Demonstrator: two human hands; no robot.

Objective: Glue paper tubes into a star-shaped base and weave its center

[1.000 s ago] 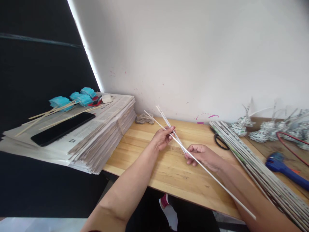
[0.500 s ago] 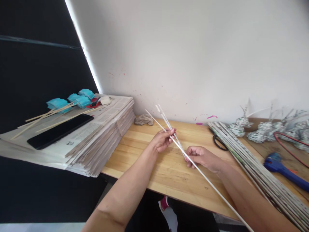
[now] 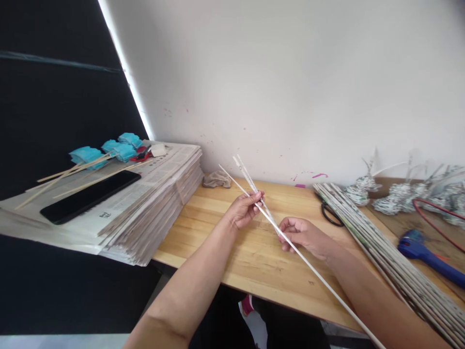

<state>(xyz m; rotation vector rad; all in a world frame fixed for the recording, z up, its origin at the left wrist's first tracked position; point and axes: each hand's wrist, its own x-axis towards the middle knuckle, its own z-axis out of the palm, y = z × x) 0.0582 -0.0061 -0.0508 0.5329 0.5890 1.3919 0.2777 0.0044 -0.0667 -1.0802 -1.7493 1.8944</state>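
Note:
My left hand [image 3: 247,209] pinches several thin white paper tubes between thumb and fingers. One long paper tube [image 3: 323,281] slants from above that hand down to the bottom edge of the view. Shorter printed paper tubes [image 3: 244,169] stick up beyond my left fingers and cross the long one at a narrow angle. Lower and to the right, my right hand [image 3: 296,235] is closed at the lower end of the shorter tubes, just where the long tube passes. Its fingertips are partly hidden by the tubes. Both hands are held above the wooden table [image 3: 203,218].
At left, a thick newspaper stack [image 3: 170,194] carries a black phone [image 3: 90,196], thin sticks [image 3: 72,169] and blue packets [image 3: 123,150]. A bundle of paper tubes [image 3: 385,252], a blue glue gun [image 3: 417,247] and woven paper pieces [image 3: 394,198] lie at right. A crumpled cloth [image 3: 217,179] rests by the wall.

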